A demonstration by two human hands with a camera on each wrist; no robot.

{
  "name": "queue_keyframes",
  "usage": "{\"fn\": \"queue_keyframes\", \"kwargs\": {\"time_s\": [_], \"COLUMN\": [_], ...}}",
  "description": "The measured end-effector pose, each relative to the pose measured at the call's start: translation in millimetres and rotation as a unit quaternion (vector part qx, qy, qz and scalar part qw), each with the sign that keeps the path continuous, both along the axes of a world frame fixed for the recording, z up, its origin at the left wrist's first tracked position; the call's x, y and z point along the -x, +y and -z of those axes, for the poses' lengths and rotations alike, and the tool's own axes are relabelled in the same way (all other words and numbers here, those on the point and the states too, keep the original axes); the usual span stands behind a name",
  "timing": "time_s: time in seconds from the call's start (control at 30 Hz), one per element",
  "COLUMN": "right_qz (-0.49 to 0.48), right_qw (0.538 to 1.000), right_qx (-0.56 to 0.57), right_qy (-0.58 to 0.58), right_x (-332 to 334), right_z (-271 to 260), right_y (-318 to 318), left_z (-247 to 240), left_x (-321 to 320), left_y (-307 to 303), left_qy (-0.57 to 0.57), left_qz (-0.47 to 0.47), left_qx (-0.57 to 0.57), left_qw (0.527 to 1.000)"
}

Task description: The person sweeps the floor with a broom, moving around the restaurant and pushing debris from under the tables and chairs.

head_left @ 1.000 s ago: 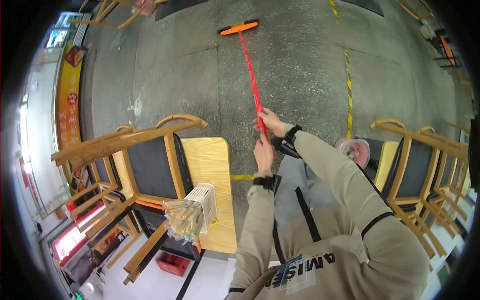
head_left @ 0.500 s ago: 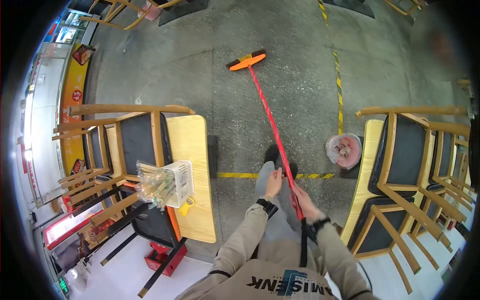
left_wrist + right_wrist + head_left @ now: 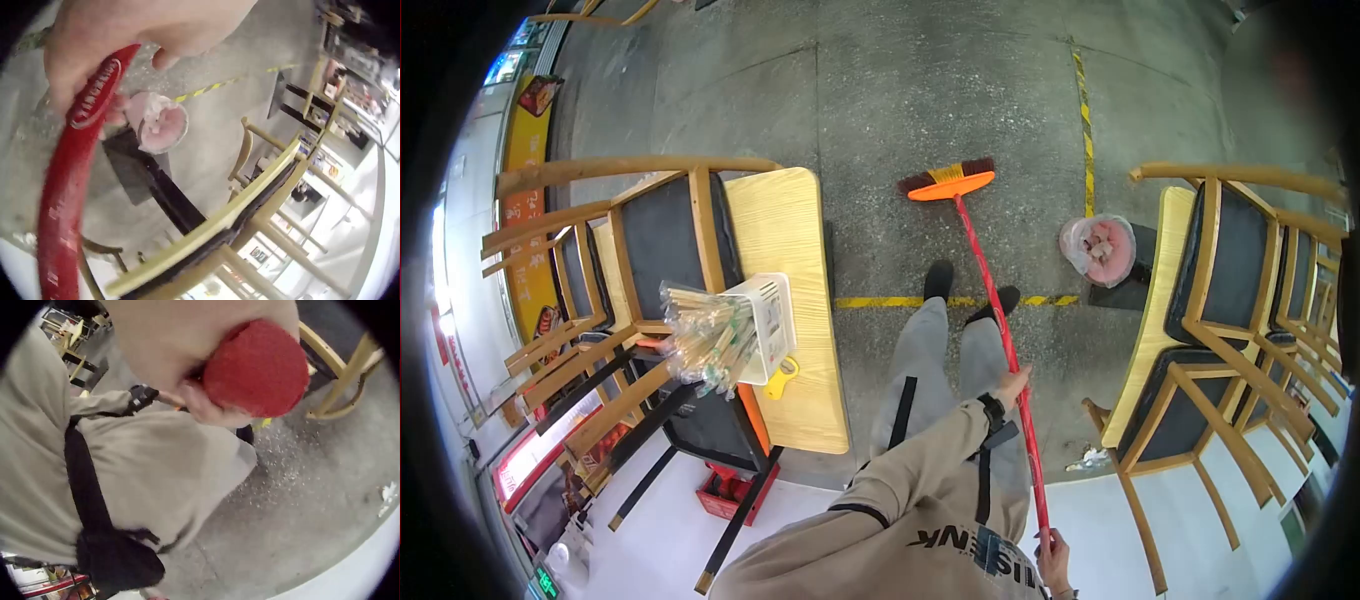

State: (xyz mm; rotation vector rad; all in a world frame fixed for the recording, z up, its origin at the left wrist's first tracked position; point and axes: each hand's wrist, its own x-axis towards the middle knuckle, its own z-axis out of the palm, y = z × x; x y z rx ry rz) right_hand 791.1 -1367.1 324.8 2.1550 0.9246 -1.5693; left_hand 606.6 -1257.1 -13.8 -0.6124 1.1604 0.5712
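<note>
A broom with a red handle point(image 3: 1033, 455), an orange block point(image 3: 950, 188) and dark bristles with a yellow middle stands on the floor ahead of the feet in the head view. My left hand point(image 3: 1012, 385) grips the handle partway along. In the left wrist view the left hand point(image 3: 150, 28) wraps the red shaft point(image 3: 59, 206), which bears an oval logo. My right hand point(image 3: 1055, 562) holds the top of the handle low in the head view. From the right wrist, the right hand point(image 3: 181, 350) has its fingers around the handle's red round end point(image 3: 259, 369).
A pink lined bucket point(image 3: 1105, 250) stands on the floor to the right. Tables with upturned chairs flank both sides; the left tabletop point(image 3: 785, 220) bears a white basket point(image 3: 775, 325) of wrapped chopsticks and yellow tape point(image 3: 781, 377). White litter point(image 3: 1090, 460) lies by the right table.
The broom head has come back toward the feet and to the right. My left hand, beside the handle half a second ago, now grips it; my right hand is lower, at the top end.
</note>
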Motion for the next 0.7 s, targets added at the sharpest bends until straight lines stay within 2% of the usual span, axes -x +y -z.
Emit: {"fn": "queue_keyframes", "kwargs": {"time_s": [0.03,0.1,0.17,0.2,0.23,0.3,0.33,0.37,0.4,0.43,0.47,0.5,0.53,0.57,0.6,0.63,0.67,0.7], "right_qz": [0.008,0.038,0.037,0.035,0.058,0.116,0.11,0.134,0.173,0.212,0.251,0.229,0.21,0.217,0.279,0.337,0.34,0.423], "right_qw": [1.0,0.998,0.996,0.994,0.991,0.978,0.972,0.961,0.928,0.902,0.87,0.868,0.863,0.858,0.83,0.8,0.798,0.726], "right_qx": [0.001,0.002,-0.008,-0.019,-0.001,0.045,0.011,0.037,0.081,0.119,0.16,0.135,0.109,0.115,0.121,0.122,0.116,0.158], "right_qy": [0.011,0.049,0.075,0.101,0.12,0.169,0.208,0.241,0.321,0.357,0.393,0.419,0.447,0.451,0.467,0.481,0.484,0.518], "right_x": [4,11,19,36,54,111,130,165,181,209,238,264,286,300,309,306,294,279], "right_z": [4,18,57,67,77,107,135,139,164,175,179,173,164,155,145,140,141,141], "right_y": [-6,-10,-15,-1,14,54,58,83,92,110,123,127,129,127,124,120,112,104], "left_z": [-9,-16,-10,-2,8,34,46,84,81,69,95,103,95,94,92,92,92,91], "left_x": [4,22,53,72,93,148,183,217,249,280,310,336,360,372,381,382,377,365], "left_y": [1,5,14,24,39,68,82,90,107,122,127,135,138,135,133,126,123,121], "left_qy": [0.086,0.124,0.206,0.267,0.326,0.362,0.412,0.427,0.369,0.341,0.385,0.429,0.407,0.398,0.466,0.467,0.545,0.617], "left_qz": [0.054,0.041,0.068,0.062,0.057,0.049,0.095,0.151,0.061,0.054,0.089,0.19,0.243,0.236,0.353,0.357,0.405,0.444], "left_qx": [-0.045,-0.039,-0.192,-0.2,-0.208,-0.219,-0.263,-0.332,-0.29,-0.261,-0.255,-0.212,-0.232,-0.222,-0.198,-0.2,-0.192,-0.184], "left_qw": [0.994,0.991,0.957,0.941,0.92,0.905,0.867,0.828,0.881,0.901,0.883,0.857,0.849,0.858,0.787,0.784,0.708,0.623]}}
